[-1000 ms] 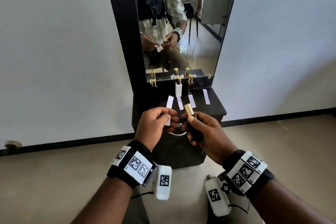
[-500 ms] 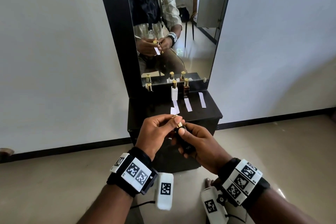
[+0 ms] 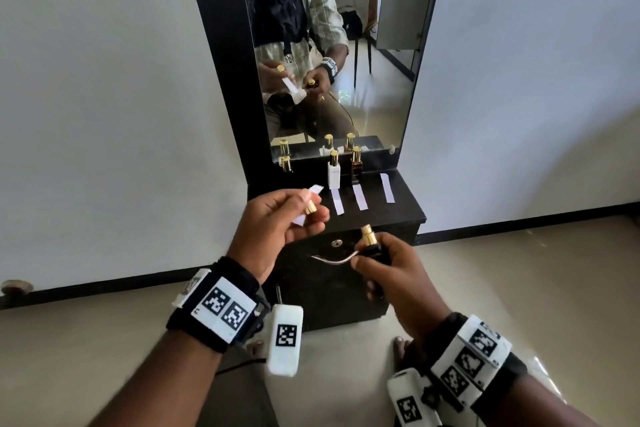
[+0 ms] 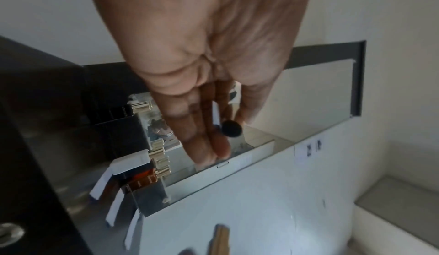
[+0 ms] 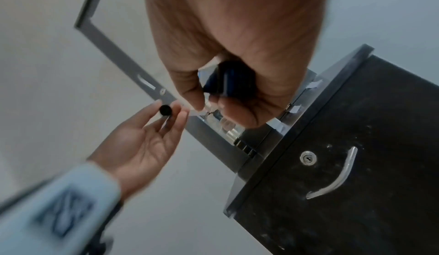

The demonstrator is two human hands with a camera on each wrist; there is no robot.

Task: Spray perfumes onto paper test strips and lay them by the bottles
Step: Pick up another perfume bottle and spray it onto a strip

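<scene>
The bottle (image 3: pixel 372 246) stands uncapped in the right hand (image 3: pixel 391 274), fingers wrapped round it; the left hand (image 3: pixel 277 229), just beside, pinches cap (image 3: pixel 310 207) and strip (image 3: pixel 311 191) together. Spraying looks next: turn the strip toward the nozzle, press, then lay it on the worktop (image 3: pixel 405 198) beyond both hands

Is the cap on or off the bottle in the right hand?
Off: the dark bottle shows its bare gold nozzle, and the left hand pinches the gold cap.
</scene>
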